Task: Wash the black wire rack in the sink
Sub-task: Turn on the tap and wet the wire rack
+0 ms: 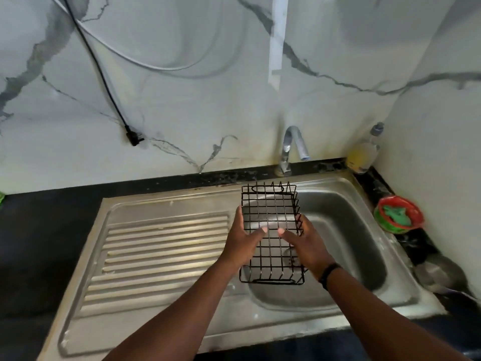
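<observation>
While the ribbed drainboard (161, 246) lies at the left, the left hand (240, 241) grips the left side of the black wire rack (270, 230), held above the sink (346, 225) basin. On its right side, the right hand (305, 243) grips it too, below the tap (292, 147).

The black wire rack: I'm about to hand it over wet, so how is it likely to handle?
The black wire rack probably stays stiff, since its grid keeps straight between the left hand and right hand. It is likely light, being mostly open. Thin wires may slip when wet.
</observation>
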